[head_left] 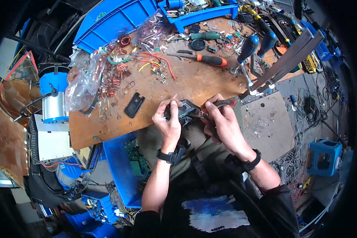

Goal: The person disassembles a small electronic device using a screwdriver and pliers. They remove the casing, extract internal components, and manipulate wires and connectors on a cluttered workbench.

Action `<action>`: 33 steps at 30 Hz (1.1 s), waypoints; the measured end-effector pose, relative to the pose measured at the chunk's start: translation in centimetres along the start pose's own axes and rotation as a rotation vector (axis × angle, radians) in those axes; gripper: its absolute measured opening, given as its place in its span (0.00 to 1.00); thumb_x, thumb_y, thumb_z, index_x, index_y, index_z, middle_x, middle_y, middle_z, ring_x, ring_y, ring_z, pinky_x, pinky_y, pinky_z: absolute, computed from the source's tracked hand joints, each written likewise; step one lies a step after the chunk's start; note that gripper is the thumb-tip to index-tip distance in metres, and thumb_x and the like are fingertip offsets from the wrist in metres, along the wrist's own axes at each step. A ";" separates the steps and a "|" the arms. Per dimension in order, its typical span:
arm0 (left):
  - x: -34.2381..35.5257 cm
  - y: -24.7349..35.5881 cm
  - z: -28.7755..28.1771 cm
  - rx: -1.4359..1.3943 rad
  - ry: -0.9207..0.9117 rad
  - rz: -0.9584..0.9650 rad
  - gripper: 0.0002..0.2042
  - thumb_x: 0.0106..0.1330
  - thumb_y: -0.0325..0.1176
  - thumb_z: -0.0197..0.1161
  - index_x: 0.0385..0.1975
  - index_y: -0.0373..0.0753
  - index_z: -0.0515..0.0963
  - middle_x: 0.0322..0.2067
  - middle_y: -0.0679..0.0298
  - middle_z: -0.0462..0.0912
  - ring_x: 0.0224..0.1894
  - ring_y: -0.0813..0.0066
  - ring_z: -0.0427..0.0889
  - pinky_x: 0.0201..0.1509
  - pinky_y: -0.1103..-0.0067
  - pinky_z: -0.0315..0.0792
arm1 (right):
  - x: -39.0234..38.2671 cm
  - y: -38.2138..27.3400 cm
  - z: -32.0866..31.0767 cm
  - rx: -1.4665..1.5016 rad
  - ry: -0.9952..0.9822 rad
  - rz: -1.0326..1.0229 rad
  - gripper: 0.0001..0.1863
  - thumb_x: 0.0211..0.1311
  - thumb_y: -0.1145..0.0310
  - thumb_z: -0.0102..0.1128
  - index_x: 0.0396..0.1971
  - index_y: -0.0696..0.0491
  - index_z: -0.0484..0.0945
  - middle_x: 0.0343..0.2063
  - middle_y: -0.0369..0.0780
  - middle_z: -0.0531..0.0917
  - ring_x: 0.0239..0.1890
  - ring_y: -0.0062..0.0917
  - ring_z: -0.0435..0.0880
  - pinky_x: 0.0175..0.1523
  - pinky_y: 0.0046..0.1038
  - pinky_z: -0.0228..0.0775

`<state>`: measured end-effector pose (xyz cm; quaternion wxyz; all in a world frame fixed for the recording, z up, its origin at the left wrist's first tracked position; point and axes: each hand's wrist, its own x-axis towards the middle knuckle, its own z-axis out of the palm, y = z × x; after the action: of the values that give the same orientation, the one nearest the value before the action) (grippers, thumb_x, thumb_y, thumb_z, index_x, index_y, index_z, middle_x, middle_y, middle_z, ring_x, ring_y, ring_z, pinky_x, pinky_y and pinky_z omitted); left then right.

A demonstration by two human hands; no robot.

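Note:
My left hand point(168, 121) is closed around a small dark device with a grey opened housing point(187, 108), held over the near edge of the workbench. In my right hand point(225, 123) is a pair of pliers point(222, 103) with dark red handles, gripped in closed fingers. The pliers' head reaches the device's right side; its jaws are partly hidden, so I cannot tell what they bite on. On the bench left of my left hand lies a flat black plastic cover point(134, 105).
Beyond my hands lie an orange-and-black screwdriver point(212, 60), red and yellow wires point(168, 65) and copper coils point(114, 77). Clamps with blue handles point(248, 47) stand at the right. Blue bins point(119, 23) line the back; another blue bin point(121, 174) with circuit boards sits below the bench.

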<state>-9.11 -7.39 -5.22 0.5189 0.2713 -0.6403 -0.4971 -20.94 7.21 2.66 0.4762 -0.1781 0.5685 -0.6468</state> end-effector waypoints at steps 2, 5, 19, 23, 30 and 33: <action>0.3 -0.3 0.4 -0.041 0.036 -0.063 0.10 0.75 0.28 0.57 0.31 0.31 0.80 0.29 0.63 0.84 0.35 0.76 0.84 0.51 0.72 0.78 | 1.0 1.4 0.2 0.074 0.097 -0.061 0.14 0.79 0.57 0.52 0.39 0.54 0.73 0.23 0.32 0.74 0.17 0.13 0.70 0.20 0.19 0.60; 1.3 -0.2 0.1 -0.134 0.103 -0.244 0.13 0.76 0.31 0.58 0.26 0.36 0.75 0.26 0.65 0.80 0.32 0.77 0.80 0.54 0.69 0.80 | 1.0 -0.8 1.5 0.039 0.045 0.052 0.13 0.79 0.58 0.52 0.38 0.53 0.72 0.25 0.33 0.75 0.20 0.12 0.71 0.20 0.20 0.61; 1.7 -0.6 1.1 -0.125 0.293 -0.282 0.13 0.76 0.34 0.60 0.33 0.30 0.83 0.30 0.65 0.87 0.30 0.83 0.80 0.35 0.82 0.73 | 0.6 5.5 4.8 -0.358 0.188 -0.528 0.07 0.74 0.72 0.58 0.36 0.57 0.72 0.24 0.43 0.75 0.25 0.29 0.70 0.34 0.32 0.69; 1.7 -0.2 1.7 -0.138 0.334 -0.269 0.14 0.76 0.33 0.60 0.30 0.31 0.82 0.26 0.68 0.84 0.27 0.84 0.76 0.33 0.82 0.70 | 0.8 7.7 4.2 -0.359 0.203 -0.596 0.04 0.73 0.74 0.59 0.37 0.57 0.74 0.25 0.44 0.76 0.25 0.32 0.73 0.35 0.32 0.71; 2.4 -0.5 1.5 -0.115 0.373 -0.252 0.13 0.75 0.32 0.59 0.28 0.31 0.81 0.25 0.69 0.83 0.25 0.85 0.74 0.31 0.82 0.67 | 1.7 8.6 4.4 -0.405 0.199 -0.819 0.04 0.71 0.76 0.61 0.40 0.58 0.75 0.31 0.46 0.79 0.29 0.38 0.81 0.36 0.34 0.75; 2.4 -0.9 1.5 -0.136 0.395 -0.252 0.13 0.75 0.31 0.59 0.28 0.31 0.81 0.25 0.69 0.83 0.25 0.85 0.74 0.31 0.82 0.67 | 2.0 9.2 4.6 -0.399 0.206 -0.922 0.05 0.69 0.78 0.61 0.42 0.58 0.76 0.30 0.46 0.80 0.29 0.39 0.81 0.36 0.34 0.75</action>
<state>-11.45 -9.24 -5.02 0.5850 0.4052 -0.4526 -0.5373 -14.55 3.89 -4.98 0.0397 -0.4330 0.5872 -0.6828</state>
